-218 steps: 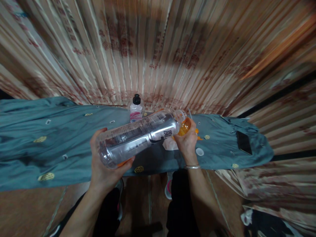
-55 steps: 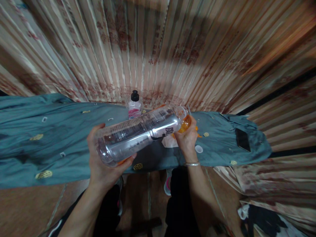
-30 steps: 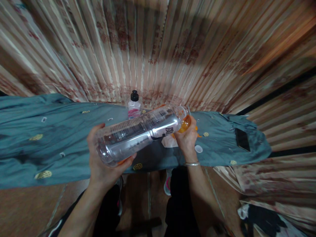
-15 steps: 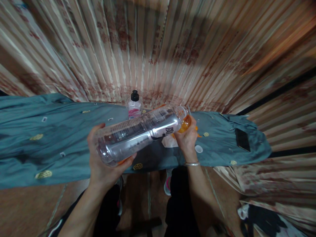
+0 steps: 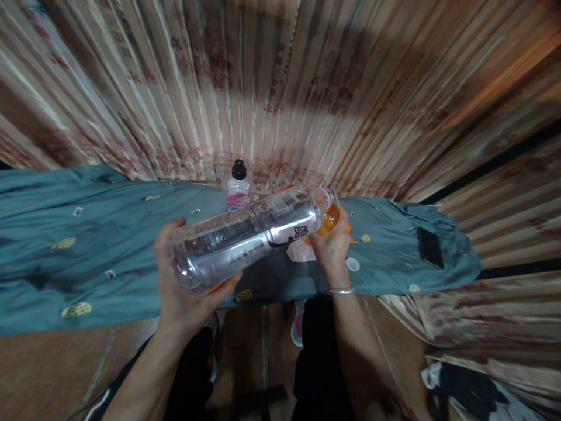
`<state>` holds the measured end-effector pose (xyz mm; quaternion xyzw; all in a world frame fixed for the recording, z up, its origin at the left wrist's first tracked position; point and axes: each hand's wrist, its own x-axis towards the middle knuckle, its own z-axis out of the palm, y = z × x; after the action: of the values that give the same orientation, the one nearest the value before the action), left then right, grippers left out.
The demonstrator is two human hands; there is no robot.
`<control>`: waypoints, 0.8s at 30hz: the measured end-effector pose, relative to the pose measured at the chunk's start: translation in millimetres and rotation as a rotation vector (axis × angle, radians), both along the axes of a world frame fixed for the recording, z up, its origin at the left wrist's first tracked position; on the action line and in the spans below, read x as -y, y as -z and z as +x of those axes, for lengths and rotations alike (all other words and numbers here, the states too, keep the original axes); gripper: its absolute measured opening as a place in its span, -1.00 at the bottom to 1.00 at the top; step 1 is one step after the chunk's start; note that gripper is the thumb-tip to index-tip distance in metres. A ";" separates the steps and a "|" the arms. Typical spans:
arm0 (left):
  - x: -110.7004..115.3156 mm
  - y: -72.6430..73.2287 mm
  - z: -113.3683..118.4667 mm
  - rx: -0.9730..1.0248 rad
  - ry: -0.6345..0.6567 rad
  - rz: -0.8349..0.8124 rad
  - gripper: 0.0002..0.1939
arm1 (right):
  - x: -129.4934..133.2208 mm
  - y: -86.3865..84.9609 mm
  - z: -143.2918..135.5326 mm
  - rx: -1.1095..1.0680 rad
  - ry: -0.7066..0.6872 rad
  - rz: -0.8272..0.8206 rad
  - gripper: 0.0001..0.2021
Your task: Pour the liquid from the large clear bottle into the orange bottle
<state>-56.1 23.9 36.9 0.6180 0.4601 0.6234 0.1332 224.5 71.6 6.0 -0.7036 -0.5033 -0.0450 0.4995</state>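
Note:
My left hand (image 5: 186, 292) is wrapped round the base end of a large clear plastic bottle (image 5: 245, 237) with black print on its label. The bottle slants across the middle, its neck end to the right and a little higher. My right hand (image 5: 331, 242) is closed round an orange see-through object (image 5: 328, 221) at the bottle's neck. Fingers and bottle hide much of that object, so its kind is unclear. More orange shows behind the bottle. A white item (image 5: 302, 251) lies under the bottle, beside my right hand. Near my right wrist is a small white round cap (image 5: 352, 264).
A small bottle with a black cap (image 5: 239, 186) stands behind the large bottle. A dark phone (image 5: 430, 248) lies at the right end of the teal cloth (image 5: 118, 245). Pleated curtains (image 5: 263, 88) hang behind the surface. Dark clothing (image 5: 471, 389) lies at the lower right.
Almost nothing differs. Both hands hold the same pose, and the bottle keeps its slant; the view has shifted very slightly.

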 end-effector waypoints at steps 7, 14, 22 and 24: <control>-0.9 2.4 -0.8 -0.001 -0.001 0.009 0.01 | 0.5 0.3 0.6 -0.014 -0.017 -0.028 -0.27; -2.1 1.0 0.1 0.001 0.001 0.005 -0.02 | 0.1 1.1 1.6 -0.005 -0.017 -0.031 -0.27; -1.3 -0.6 1.1 -0.004 -0.001 -0.008 -0.02 | 0.3 -0.6 0.4 -0.011 -0.021 -0.031 -0.28; -0.9 -0.6 0.8 0.002 0.000 -0.002 -0.01 | 0.1 -0.9 0.1 -0.010 -0.024 -0.026 -0.28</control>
<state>-55.3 24.9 37.5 0.6171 0.4607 0.6236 0.1345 224.7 71.6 6.9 -0.7044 -0.5096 -0.0288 0.4933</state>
